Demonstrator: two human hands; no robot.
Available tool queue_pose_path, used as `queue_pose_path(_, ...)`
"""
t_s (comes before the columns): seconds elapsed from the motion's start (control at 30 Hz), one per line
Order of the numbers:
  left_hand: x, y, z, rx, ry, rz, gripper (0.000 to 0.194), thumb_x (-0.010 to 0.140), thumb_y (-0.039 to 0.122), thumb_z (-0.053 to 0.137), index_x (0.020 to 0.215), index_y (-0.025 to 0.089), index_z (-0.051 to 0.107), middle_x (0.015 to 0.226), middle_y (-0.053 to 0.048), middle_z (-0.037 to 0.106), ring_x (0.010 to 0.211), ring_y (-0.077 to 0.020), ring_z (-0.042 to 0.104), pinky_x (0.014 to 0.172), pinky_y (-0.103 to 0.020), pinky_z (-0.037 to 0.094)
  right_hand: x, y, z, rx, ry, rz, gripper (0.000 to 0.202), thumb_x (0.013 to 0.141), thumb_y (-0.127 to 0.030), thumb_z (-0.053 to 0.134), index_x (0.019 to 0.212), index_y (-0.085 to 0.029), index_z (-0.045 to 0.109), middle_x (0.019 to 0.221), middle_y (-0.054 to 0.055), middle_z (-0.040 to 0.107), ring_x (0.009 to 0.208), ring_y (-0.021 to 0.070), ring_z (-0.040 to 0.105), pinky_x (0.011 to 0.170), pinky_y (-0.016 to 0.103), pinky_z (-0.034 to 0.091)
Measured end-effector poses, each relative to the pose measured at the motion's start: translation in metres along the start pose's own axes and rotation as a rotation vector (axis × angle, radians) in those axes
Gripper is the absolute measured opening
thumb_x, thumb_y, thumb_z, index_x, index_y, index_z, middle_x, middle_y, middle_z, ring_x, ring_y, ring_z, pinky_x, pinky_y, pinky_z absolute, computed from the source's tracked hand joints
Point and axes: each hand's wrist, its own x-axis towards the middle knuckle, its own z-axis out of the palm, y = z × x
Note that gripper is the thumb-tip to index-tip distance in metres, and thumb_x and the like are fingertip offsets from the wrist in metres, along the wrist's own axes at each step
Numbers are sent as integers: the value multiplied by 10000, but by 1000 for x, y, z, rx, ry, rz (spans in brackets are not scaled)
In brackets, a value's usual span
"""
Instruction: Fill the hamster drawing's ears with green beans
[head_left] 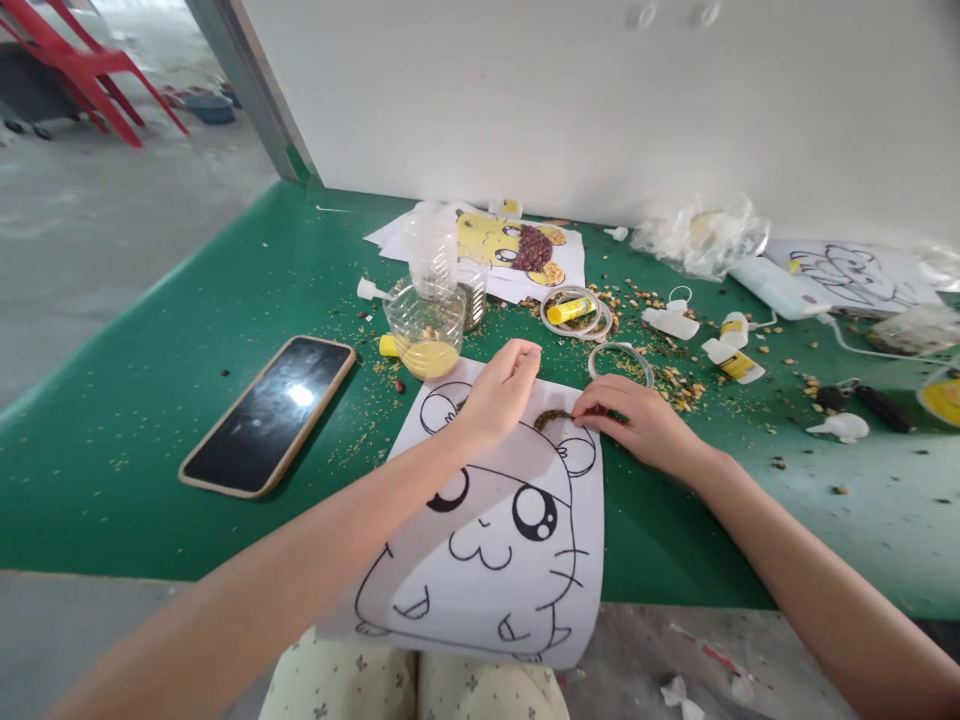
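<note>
A white sheet with a cartoon hamster outline (480, 590) lies at the table's near edge, its lower end hanging over my lap. Small dark green seeds (553, 419) cover a curved patch near the ear on the right. My right hand (637, 420) touches the paper beside that patch, thumb and fingertips pinched together; anything between them is too small to make out. Above the top of the drawing my left hand (501, 395) is curled closed, and its palm is hidden. Just beyond it stands a clear plastic cup (427, 335) with fine yellow grains in the bottom.
A phone (268, 415) lies at left on the green table (150, 330). Behind are a seed-covered picture (517, 245), clear rings (621, 365) and scattered seeds. Glue bottles (733, 360), a white device with a cable (780, 285) and crumpled plastic bags (705, 235) occupy the right.
</note>
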Motion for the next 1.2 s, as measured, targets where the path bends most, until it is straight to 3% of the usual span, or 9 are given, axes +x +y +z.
queue_pose_path(0.17, 0, 2, 0, 1, -2, -3, 256, 917, 380, 344, 988, 205, 518, 869, -22, 549, 777, -130, 541, 661, -250, 427, 4, 0, -3, 47, -20, 52, 98, 855, -257, 530, 792, -222, 597, 778, 18, 585, 776, 165, 535, 699, 296, 423)
queue_pose_path(0.43, -1, 3, 0, 11, -2, 3, 242, 916, 357, 348, 983, 201, 520, 883, -19, 537, 805, -134, 530, 682, -257, 425, 10, -4, -7, 174, -80, 252, 70, 790, -273, 600, 817, -214, 626, 821, 2, 627, 712, 136, 557, 662, 274, 446)
queue_pose_path(0.67, -1, 3, -1, 12, -2, -4, 257, 916, 372, 341, 982, 198, 519, 867, -20, 543, 788, -133, 529, 677, -255, 424, 6, 0, -13, 243, -57, 226, 137, 831, -284, 538, 888, -238, 653, 917, 16, 662, 853, 170, 600, 756, 294, 465)
queue_pose_path(0.9, -2, 3, -1, 7, 0, -11, 264, 915, 382, 339, 979, 202, 522, 864, -22, 545, 780, -131, 529, 656, -248, 420, 7, -7, -6, 185, -28, 196, 97, 821, -260, 552, 796, -222, 638, 817, 18, 618, 724, 151, 564, 666, 292, 456)
queue_pose_path(1.2, -1, 2, 0, 10, 1, -3, 268, 918, 383, 332, 969, 202, 523, 890, -30, 549, 806, -136, 538, 677, -256, 428, 7, -9, -2, 188, -3, 192, 87, 815, -231, 563, 757, -219, 626, 797, 13, 583, 723, 142, 547, 648, 277, 441)
